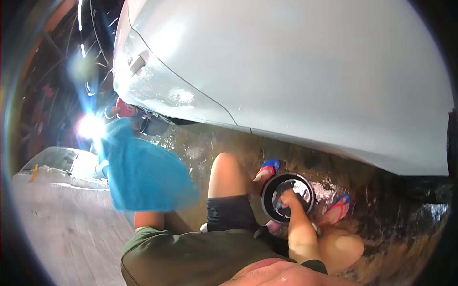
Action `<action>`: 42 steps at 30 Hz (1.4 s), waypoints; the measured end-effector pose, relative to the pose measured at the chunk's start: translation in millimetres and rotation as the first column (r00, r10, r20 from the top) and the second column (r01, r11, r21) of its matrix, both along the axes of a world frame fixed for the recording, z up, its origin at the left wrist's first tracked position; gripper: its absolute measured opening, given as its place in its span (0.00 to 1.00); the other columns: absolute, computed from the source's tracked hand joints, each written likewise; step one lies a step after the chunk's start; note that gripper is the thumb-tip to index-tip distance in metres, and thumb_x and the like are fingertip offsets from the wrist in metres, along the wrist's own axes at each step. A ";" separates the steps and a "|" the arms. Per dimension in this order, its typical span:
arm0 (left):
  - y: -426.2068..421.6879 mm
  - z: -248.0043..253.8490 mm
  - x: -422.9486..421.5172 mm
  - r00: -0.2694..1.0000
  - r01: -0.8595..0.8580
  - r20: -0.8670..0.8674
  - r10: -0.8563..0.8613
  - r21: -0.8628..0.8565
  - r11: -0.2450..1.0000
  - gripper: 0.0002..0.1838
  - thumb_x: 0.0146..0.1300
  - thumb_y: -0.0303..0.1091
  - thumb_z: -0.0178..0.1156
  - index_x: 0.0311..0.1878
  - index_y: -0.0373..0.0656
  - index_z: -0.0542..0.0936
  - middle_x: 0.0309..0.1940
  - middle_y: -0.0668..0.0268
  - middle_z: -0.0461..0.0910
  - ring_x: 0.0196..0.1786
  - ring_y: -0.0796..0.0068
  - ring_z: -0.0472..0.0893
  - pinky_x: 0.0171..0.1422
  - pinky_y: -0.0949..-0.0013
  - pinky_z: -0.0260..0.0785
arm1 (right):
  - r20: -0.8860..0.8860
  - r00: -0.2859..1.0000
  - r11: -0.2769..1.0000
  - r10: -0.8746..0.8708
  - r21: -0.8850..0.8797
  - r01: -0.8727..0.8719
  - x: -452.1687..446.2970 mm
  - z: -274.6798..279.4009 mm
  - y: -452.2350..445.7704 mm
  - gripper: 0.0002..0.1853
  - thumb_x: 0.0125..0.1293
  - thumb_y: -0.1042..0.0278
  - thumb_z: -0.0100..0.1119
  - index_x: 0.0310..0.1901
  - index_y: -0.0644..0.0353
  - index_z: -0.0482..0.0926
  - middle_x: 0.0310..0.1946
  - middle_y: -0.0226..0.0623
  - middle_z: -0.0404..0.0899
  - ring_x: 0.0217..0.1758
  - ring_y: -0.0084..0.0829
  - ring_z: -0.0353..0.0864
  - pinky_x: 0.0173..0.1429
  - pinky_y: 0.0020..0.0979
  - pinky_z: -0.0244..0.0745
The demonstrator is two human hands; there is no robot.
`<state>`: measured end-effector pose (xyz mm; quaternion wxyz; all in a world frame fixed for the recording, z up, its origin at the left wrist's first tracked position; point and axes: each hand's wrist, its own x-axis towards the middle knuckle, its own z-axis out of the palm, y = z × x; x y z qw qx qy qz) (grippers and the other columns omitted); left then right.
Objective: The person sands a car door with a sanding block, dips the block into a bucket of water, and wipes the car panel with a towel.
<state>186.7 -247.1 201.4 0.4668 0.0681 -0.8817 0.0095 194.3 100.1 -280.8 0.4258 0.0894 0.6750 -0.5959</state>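
My right hand [288, 197] reaches down into a round black bucket [265, 209] on the wet ground. Its fingers are curled closed at the bright, reflective surface inside, and what they hold, if anything, I cannot make out. At the left, a blue cloth [143, 174] hangs spread out over my left forearm. My left hand is hidden behind that cloth, so its fingers do not show. Ahead of me is the wet, pale side panel [296, 71] of a car, with a door handle [138, 63] at the upper left.
Flip-flops in blue and red, one a sandal [269, 167], flank the bucket. Another pale vehicle [67, 200] stands at left. A person in red [126, 108] is by the car's far end, near a dark bucket [155, 126]. A bright lamp [91, 127] glares there.
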 end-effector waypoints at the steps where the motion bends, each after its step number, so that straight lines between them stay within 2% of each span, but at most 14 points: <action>1: 18.5 -28.7 7.7 0.996 0.007 0.084 -0.011 0.037 0.999 0.31 0.64 0.53 0.67 0.67 0.47 0.81 0.66 0.53 0.79 0.73 0.46 0.73 0.81 0.44 0.59 | 0.021 0.995 0.994 0.099 0.048 -0.100 4.1 -26.8 2.0 0.24 0.57 0.76 0.66 0.58 0.68 0.85 0.51 0.50 0.87 0.49 0.52 0.90 0.30 0.42 0.91; 2: 37.3 -56.9 12.6 0.983 0.008 0.181 -0.018 0.060 0.998 0.30 0.64 0.52 0.67 0.66 0.47 0.82 0.65 0.53 0.80 0.72 0.46 0.73 0.81 0.45 0.60 | -0.103 0.985 0.988 -0.138 0.057 0.144 15.9 -31.0 5.9 0.16 0.58 0.75 0.61 0.46 0.74 0.88 0.39 0.58 0.88 0.34 0.51 0.90 0.26 0.46 0.88; 4: 70.1 -109.4 15.8 0.926 -0.012 0.378 0.015 -0.008 1.000 0.29 0.64 0.51 0.68 0.65 0.47 0.82 0.64 0.53 0.81 0.71 0.46 0.74 0.80 0.45 0.61 | 0.014 0.971 0.963 -0.239 0.128 0.235 18.5 -59.8 2.3 0.17 0.63 0.74 0.55 0.49 0.68 0.88 0.45 0.58 0.88 0.40 0.51 0.91 0.29 0.48 0.87; 7: 105.1 -162.0 4.9 0.828 -0.015 0.458 0.323 -0.559 0.829 0.27 0.64 0.50 0.69 0.63 0.47 0.84 0.62 0.53 0.82 0.70 0.45 0.76 0.80 0.46 0.63 | -0.088 0.878 0.869 -0.470 0.130 0.478 30.6 -112.7 -19.9 0.19 0.64 0.74 0.53 0.54 0.58 0.88 0.50 0.49 0.88 0.51 0.52 0.88 0.39 0.54 0.89; 8: 106.7 -160.5 -2.1 0.816 0.123 0.563 0.128 -0.386 0.914 0.27 0.64 0.49 0.69 0.63 0.47 0.84 0.61 0.53 0.83 0.69 0.45 0.76 0.79 0.46 0.64 | 0.127 0.824 0.834 -0.552 0.090 0.545 29.3 -135.9 -29.1 0.20 0.67 0.74 0.52 0.56 0.51 0.86 0.54 0.43 0.86 0.53 0.52 0.85 0.43 0.54 0.89; 9: 109.2 -156.1 -3.7 0.750 0.282 0.582 -0.315 0.150 0.948 0.27 0.63 0.49 0.70 0.63 0.48 0.84 0.61 0.52 0.83 0.69 0.46 0.76 0.79 0.46 0.64 | 0.188 0.774 0.796 -0.605 0.102 0.597 22.2 -129.5 -27.6 0.19 0.69 0.70 0.52 0.59 0.47 0.83 0.58 0.41 0.83 0.54 0.53 0.84 0.41 0.56 0.87; 10: 111.9 -142.0 -17.6 0.583 0.363 0.771 -0.255 0.034 0.931 0.33 0.60 0.51 0.71 0.68 0.51 0.81 0.71 0.49 0.74 0.76 0.45 0.69 0.80 0.46 0.62 | 0.251 0.717 0.756 -0.650 0.120 0.643 21.2 -116.6 -27.8 0.19 0.72 0.66 0.51 0.62 0.43 0.80 0.61 0.38 0.81 0.56 0.54 0.83 0.39 0.58 0.86; 16: 110.8 -144.0 -11.8 0.582 0.255 0.802 -0.134 -0.023 0.967 0.37 0.63 0.57 0.64 0.74 0.56 0.75 0.79 0.57 0.65 0.81 0.39 0.59 0.83 0.35 0.52 | 0.400 0.463 0.571 -0.791 0.209 0.794 22.7 -110.7 -2.1 0.25 0.72 0.72 0.58 0.70 0.55 0.70 0.68 0.43 0.76 0.55 0.47 0.85 0.42 0.58 0.87; 23: 95.1 -150.9 -5.2 0.455 0.463 0.890 -0.033 -0.205 0.863 0.35 0.62 0.58 0.64 0.74 0.67 0.76 0.79 0.66 0.66 0.83 0.49 0.58 0.85 0.32 0.45 | -0.107 0.818 0.590 -0.565 0.641 0.491 31.6 -141.9 6.3 0.17 0.58 0.65 0.71 0.46 0.66 0.85 0.47 0.57 0.89 0.52 0.57 0.90 0.57 0.48 0.86; 27: 79.4 -162.0 -2.5 0.472 0.417 0.879 -0.066 -0.157 0.895 0.32 0.62 0.57 0.64 0.71 0.69 0.78 0.78 0.71 0.68 0.83 0.53 0.59 0.85 0.33 0.45 | -0.225 0.892 0.641 -0.392 0.628 0.441 31.2 -145.0 8.4 0.18 0.60 0.62 0.69 0.48 0.65 0.87 0.46 0.57 0.89 0.54 0.56 0.89 0.58 0.49 0.86; 29: 76.7 -165.2 2.3 0.473 0.383 0.879 -0.062 -0.142 0.913 0.31 0.62 0.56 0.64 0.70 0.69 0.79 0.77 0.73 0.68 0.83 0.53 0.59 0.85 0.33 0.46 | -0.201 0.954 0.753 -0.222 0.586 0.299 30.3 -185.5 8.4 0.17 0.62 0.63 0.65 0.50 0.60 0.88 0.54 0.56 0.87 0.52 0.60 0.89 0.53 0.54 0.88; 31: 74.9 -157.9 8.6 0.473 0.353 0.878 -0.068 -0.118 0.928 0.30 0.62 0.56 0.64 0.69 0.69 0.80 0.77 0.73 0.69 0.83 0.54 0.59 0.85 0.33 0.46 | 0.072 0.755 0.750 -0.651 0.212 0.627 31.1 -155.3 1.2 0.17 0.66 0.65 0.57 0.54 0.54 0.87 0.59 0.53 0.83 0.53 0.60 0.87 0.43 0.59 0.90; 35: 59.3 -155.2 29.5 0.538 0.528 0.821 -0.189 -0.153 0.836 0.27 0.62 0.56 0.65 0.66 0.70 0.82 0.76 0.72 0.69 0.84 0.55 0.57 0.85 0.31 0.43 | 0.098 0.795 0.800 -0.598 0.120 0.588 23.7 -80.8 9.6 0.19 0.70 0.65 0.49 0.58 0.47 0.84 0.62 0.45 0.78 0.56 0.55 0.82 0.33 0.58 0.90; 42: 31.8 -196.2 61.2 0.180 0.293 0.795 -0.579 0.519 0.803 0.21 0.63 0.49 0.64 0.58 0.55 0.87 0.70 0.62 0.75 0.75 0.61 0.71 0.85 0.34 0.45 | 0.019 0.873 0.859 -0.487 0.192 0.475 20.4 -33.7 15.3 0.20 0.69 0.65 0.45 0.56 0.47 0.84 0.61 0.43 0.78 0.56 0.49 0.82 0.34 0.52 0.90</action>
